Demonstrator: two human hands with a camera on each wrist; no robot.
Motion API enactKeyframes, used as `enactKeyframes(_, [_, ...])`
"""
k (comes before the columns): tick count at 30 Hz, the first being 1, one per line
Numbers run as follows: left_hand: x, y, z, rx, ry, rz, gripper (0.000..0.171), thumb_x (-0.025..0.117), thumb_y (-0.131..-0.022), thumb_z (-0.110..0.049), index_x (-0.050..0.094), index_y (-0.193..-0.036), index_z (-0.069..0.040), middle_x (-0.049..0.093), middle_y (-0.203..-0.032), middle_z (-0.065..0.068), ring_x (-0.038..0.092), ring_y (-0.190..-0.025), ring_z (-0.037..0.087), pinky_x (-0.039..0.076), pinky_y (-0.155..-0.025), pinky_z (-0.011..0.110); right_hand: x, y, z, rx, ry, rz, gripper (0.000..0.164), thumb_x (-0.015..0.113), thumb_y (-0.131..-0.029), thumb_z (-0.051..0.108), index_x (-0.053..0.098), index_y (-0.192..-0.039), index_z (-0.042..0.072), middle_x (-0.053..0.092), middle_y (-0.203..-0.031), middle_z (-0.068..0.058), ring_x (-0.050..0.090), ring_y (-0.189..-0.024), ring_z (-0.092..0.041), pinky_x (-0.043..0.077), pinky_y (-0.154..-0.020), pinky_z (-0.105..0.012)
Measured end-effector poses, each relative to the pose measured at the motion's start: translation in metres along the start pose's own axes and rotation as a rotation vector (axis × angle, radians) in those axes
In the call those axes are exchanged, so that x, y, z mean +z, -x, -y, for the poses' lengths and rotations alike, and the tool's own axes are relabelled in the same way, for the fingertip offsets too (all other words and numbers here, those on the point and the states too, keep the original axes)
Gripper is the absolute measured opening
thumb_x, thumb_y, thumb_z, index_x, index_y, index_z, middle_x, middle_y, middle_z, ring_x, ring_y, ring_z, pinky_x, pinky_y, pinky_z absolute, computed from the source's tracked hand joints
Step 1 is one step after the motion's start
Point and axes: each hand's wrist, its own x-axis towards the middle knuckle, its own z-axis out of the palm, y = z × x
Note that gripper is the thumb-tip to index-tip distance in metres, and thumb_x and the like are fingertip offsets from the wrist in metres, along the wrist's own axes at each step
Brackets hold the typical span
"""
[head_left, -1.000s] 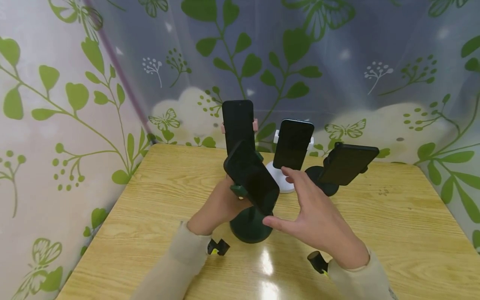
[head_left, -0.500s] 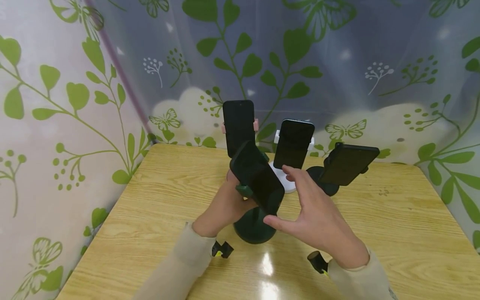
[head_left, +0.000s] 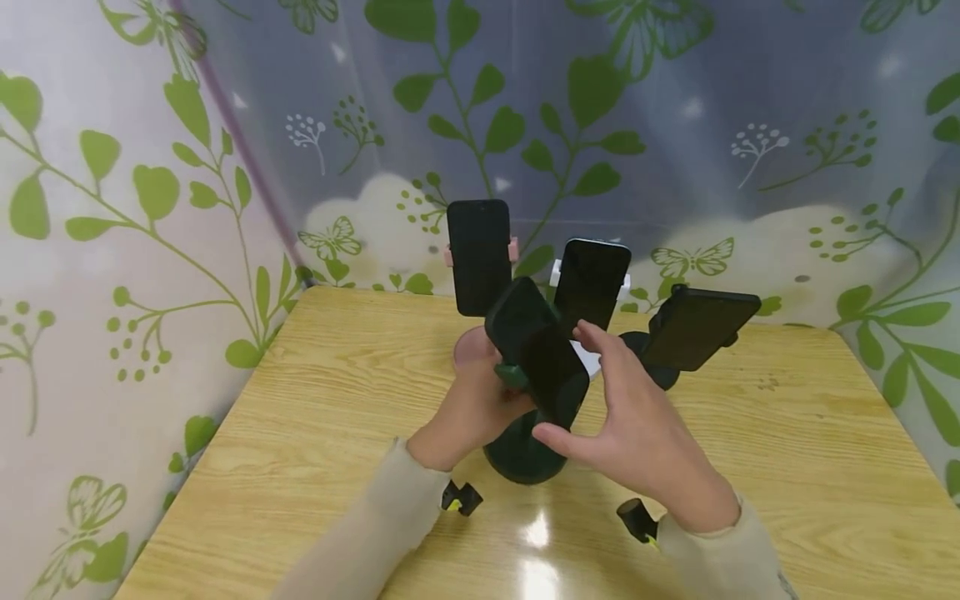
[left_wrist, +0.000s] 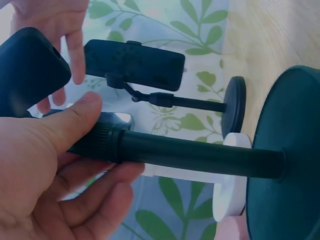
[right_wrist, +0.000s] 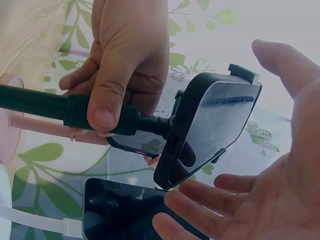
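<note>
My left hand (head_left: pixel 468 410) grips the ribbed collar on the pole of a dark green phone stand (left_wrist: pixel 205 156). In the right wrist view, its thumb (right_wrist: pixel 105 112) presses on this collar. A black smartphone (head_left: pixel 538 354) sits tilted in the stand's green clamp (head_left: pixel 512 377), screen towards me. The round green base (head_left: pixel 525 457) is upright on the table. My right hand (head_left: pixel 637 421) is beside the phone's right side, thumb and fingers spread. Its fingers (right_wrist: pixel 200 197) are close to the phone's edge; the right wrist view shows no clear hold.
Behind stand a phone (head_left: pixel 480 258) in a pink stand (head_left: pixel 471 346), a phone (head_left: pixel 594 279) in a white stand, and a sideways phone (head_left: pixel 701 329) in a black stand (left_wrist: pixel 235 107). They share the wooden table (head_left: pixel 300 417), with patterned cloth (head_left: pixel 337 125) at the back and left.
My left hand and the green stand with its phone have shifted right, bringing the phone closer to my right hand. More of the pink base shows. The right hand has barely moved.
</note>
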Motion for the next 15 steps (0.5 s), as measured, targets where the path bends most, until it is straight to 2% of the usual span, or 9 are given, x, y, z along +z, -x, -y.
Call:
enactKeyframes(2, [0.000, -0.003, 0.000, 0.011, -0.025, 0.013, 0.008, 0.069, -0.087, -0.024, 0.064, -0.089, -0.019, 0.045, -0.058, -0.005, 0.047, -0.055, 0.008, 0.040, -0.054, 0.024, -0.001, 0.000, 0.000, 0.007, -0.007, -0.010, 0.104, 0.066, -0.069, 0.070, 0.015, -0.150, 0.029, 0.030, -0.148, 0.006, 0.035, -0.133, -0.017, 0.040, -0.096, -0.049])
enactKeyframes(4, [-0.001, -0.007, 0.002, 0.031, -0.050, 0.020, 0.007, 0.070, -0.087, -0.020, 0.064, -0.089, -0.017, 0.049, -0.061, -0.006, 0.049, -0.058, 0.007, 0.042, -0.056, 0.024, -0.001, 0.001, 0.000, 0.010, -0.015, -0.026, 0.104, 0.067, -0.069, 0.070, 0.014, -0.150, 0.031, 0.030, -0.148, 0.008, 0.035, -0.133, -0.016, 0.040, -0.096, -0.049])
enactKeyframes(5, [0.000, -0.010, 0.003, 0.049, -0.069, 0.019, 0.008, 0.070, -0.086, -0.019, 0.065, -0.091, -0.017, 0.052, -0.062, -0.007, 0.051, -0.060, 0.007, 0.044, -0.061, 0.024, -0.002, 0.001, -0.001, 0.009, -0.019, -0.037, 0.104, 0.067, -0.069, 0.070, 0.014, -0.150, 0.032, 0.030, -0.148, 0.009, 0.035, -0.132, -0.016, 0.040, -0.096, -0.048])
enactKeyframes(9, [0.002, -0.020, 0.006, 0.105, -0.159, 0.000, 0.017, 0.070, -0.085, -0.015, 0.064, -0.101, -0.014, 0.056, -0.067, -0.008, 0.053, -0.063, 0.005, 0.045, -0.068, 0.024, -0.004, 0.002, -0.003, 0.001, -0.042, -0.069, 0.103, 0.068, -0.070, 0.068, 0.011, -0.149, 0.035, 0.031, -0.149, 0.009, 0.037, -0.131, -0.017, 0.040, -0.097, -0.045])
enactKeyframes(12, [0.002, -0.027, 0.007, 0.135, -0.257, -0.012, 0.018, 0.070, -0.083, -0.014, 0.065, -0.101, -0.013, 0.053, -0.061, -0.009, 0.052, -0.060, 0.006, 0.041, -0.093, 0.029, -0.005, 0.002, -0.003, -0.017, -0.066, -0.092, 0.103, 0.069, -0.071, 0.065, 0.009, -0.149, 0.036, 0.030, -0.150, 0.008, 0.036, -0.132, -0.016, 0.038, -0.100, -0.044])
enactKeyframes(14, [0.002, -0.029, 0.006, 0.137, -0.314, -0.017, 0.014, 0.070, -0.082, -0.013, 0.069, -0.096, -0.013, 0.055, -0.059, -0.008, 0.056, -0.062, 0.008, 0.027, -0.110, 0.037, -0.006, 0.001, -0.002, -0.026, -0.079, -0.105, 0.103, 0.070, -0.071, 0.063, 0.008, -0.149, 0.036, 0.030, -0.150, 0.008, 0.035, -0.133, -0.015, 0.037, -0.101, -0.043])
enactKeyframes(15, [0.003, -0.030, 0.006, 0.132, -0.334, -0.011, 0.009, 0.069, -0.082, -0.013, 0.070, -0.090, -0.013, 0.056, -0.058, -0.008, 0.057, -0.063, 0.009, 0.018, -0.114, 0.042, -0.006, 0.001, -0.001, -0.025, -0.084, -0.109, 0.103, 0.070, -0.072, 0.063, 0.009, -0.150, 0.035, 0.030, -0.150, 0.007, 0.034, -0.133, -0.015, 0.037, -0.102, -0.044])
